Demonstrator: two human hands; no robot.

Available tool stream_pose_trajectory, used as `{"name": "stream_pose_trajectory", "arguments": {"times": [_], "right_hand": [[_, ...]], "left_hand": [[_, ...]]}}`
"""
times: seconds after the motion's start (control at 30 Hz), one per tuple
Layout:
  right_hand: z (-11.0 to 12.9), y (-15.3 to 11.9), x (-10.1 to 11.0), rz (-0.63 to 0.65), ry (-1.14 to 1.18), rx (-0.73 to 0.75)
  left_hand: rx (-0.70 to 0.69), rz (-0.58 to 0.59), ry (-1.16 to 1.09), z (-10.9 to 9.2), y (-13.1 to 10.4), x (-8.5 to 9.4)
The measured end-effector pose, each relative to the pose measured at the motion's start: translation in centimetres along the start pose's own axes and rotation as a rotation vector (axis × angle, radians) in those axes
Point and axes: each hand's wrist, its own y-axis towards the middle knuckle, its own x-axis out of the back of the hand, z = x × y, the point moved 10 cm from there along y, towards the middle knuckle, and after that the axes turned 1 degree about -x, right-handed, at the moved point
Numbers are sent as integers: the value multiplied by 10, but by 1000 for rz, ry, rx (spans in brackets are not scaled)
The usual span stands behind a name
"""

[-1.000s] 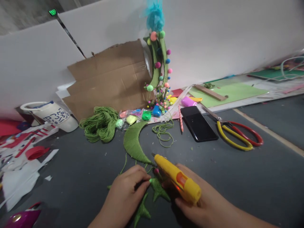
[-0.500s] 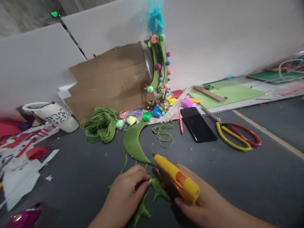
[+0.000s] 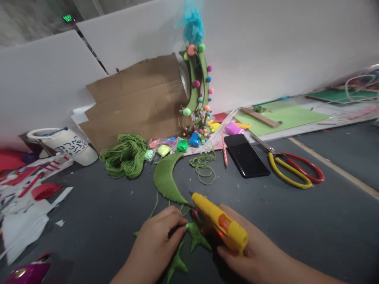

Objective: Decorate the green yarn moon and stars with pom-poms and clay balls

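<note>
My right hand [image 3: 245, 244] is wrapped round a yellow glue gun [image 3: 217, 217], its nozzle pointing up and left near the lower tip of a green yarn-wrapped crescent [image 3: 166, 177]. My left hand [image 3: 160, 236] pinches a small bright green ball [image 3: 187, 225] at the top of a green star [image 3: 197, 236]. A pink ball [image 3: 194, 213] sits just above that star, beside the gun. Another green star [image 3: 178, 263] lies lower, partly behind my left hand. Thin green strings hang from the crescent toward the stars.
Behind are a green yarn bundle [image 3: 126, 156], clay packets [image 3: 182, 145], cardboard [image 3: 136, 98] and a decorated crescent hanging [image 3: 194, 86]. A phone [image 3: 247, 156] and scissors [image 3: 291, 169] lie right. Paper scraps [image 3: 25, 227], a white bucket [image 3: 74, 148] and a purple tool [image 3: 29, 272] are left.
</note>
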Motion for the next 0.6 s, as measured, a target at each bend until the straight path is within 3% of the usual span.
{"name": "stream_pose_trajectory", "arguments": {"times": [0.33, 0.5, 0.6], "right_hand": [[-2, 2, -2, 18, 138, -39], [4, 7, -2, 60, 392, -114], [3, 7, 3, 43, 467, -132]], "left_hand": [[29, -28, -49, 5, -2, 1], [229, -98, -272, 24, -3, 14], [366, -210, -583, 41, -9, 25]]}}
